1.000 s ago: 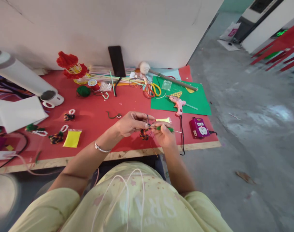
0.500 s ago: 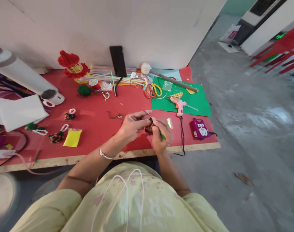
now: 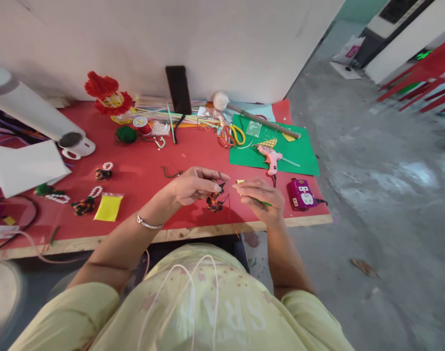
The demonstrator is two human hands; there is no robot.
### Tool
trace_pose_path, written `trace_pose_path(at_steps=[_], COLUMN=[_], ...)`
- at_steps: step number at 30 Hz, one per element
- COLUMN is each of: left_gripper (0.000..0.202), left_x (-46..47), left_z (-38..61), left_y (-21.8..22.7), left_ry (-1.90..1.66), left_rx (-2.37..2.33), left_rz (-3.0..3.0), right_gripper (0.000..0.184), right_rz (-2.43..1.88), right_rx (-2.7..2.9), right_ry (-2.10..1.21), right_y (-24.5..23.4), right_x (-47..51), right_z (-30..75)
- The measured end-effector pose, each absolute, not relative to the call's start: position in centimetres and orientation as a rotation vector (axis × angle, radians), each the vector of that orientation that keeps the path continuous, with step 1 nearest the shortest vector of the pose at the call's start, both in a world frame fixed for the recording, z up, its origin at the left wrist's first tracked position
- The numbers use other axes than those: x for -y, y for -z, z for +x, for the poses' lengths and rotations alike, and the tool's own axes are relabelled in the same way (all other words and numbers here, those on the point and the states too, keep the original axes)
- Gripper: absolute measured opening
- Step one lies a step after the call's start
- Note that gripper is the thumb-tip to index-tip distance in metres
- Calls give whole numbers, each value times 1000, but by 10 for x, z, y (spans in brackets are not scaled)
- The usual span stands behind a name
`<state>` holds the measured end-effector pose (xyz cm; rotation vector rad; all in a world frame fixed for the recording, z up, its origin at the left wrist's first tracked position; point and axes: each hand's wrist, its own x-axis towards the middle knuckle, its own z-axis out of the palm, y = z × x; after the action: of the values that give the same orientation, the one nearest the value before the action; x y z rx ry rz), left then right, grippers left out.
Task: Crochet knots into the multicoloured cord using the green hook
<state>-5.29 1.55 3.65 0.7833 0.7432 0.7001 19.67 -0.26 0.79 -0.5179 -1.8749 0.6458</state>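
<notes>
Left hand [image 3: 193, 185] has thumb and forefinger pinched tight on the dark thread loop at the top of a small yarn charm [image 3: 215, 201]. It's a fuzzy orange-and-black bundle with loose strands trailing, and it dangles just over the red worktop [image 3: 142, 170] near the front edge. Right hand [image 3: 261, 197] is curled narrow around a thin green stick [image 3: 265, 203]. Only a sliver of it peeks out under the fingers, so I can't tell what the tip looks like.

Compared with half a second ago, the 2 hands have pulled apart. The right one was pressed right up against the charm, and now there's a clear gap with the charm hanging between them.

Further out toward the right edge there's a glossy purple socket box [image 3: 301, 193]. Behind it a pink glue gun [image 3: 269, 157] lies on a flat green sheet [image 3: 299, 156]. A yellow packet [image 3: 108, 207] sits well off to the left along the front edge.
</notes>
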Motion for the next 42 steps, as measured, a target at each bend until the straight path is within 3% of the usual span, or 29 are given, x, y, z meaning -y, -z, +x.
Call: trace_pose_path(at_steps=[6, 8, 11, 16, 18, 22, 30, 37, 39, 42], left_gripper=[34, 33, 35, 36, 40, 39, 44, 41, 41, 42], left_x=[-21, -19, -13, -4, -3, -4, -1, 0, -2, -5], left_z=[-60, -55, -38, -13, -11, -17, -15, -10, -11, -17], left_y=[-39, -39, -35, -21, -17, -14, -15, -14, -14, -19], left_ry=[-540, -522, -684, -1169, -1170, -1047, -1221, -1250, -1206, -1099], left_rx=[-752, -756, -803, -969, -968, -925, -1060, -1078, -985, -889], left_rz=[876, 906, 954, 1055, 1033, 939, 1179, 1124, 1009, 856], right_gripper=[29, 19, 18, 18, 17, 31, 22, 26, 22, 19], right_rz=[-431, -396, -384, -735, -772, -756, -718, -872, -860, -807], right_rx=[1898, 1807, 1522, 1313, 1236, 1043, 1299, 1625, 1547, 1329], right_ry=[-895, -1062, -1188, -813, -774, -922, -850, -229, -246, -558], right_y=[-23, -16, 7, 37, 42, 49, 39, 36, 39, 42], right_x=[-9, -10, -5, 15, 18, 14, 14, 16, 17, 13], right_z=[208, 204, 187, 156, 151, 150, 160, 158, 151, 144])
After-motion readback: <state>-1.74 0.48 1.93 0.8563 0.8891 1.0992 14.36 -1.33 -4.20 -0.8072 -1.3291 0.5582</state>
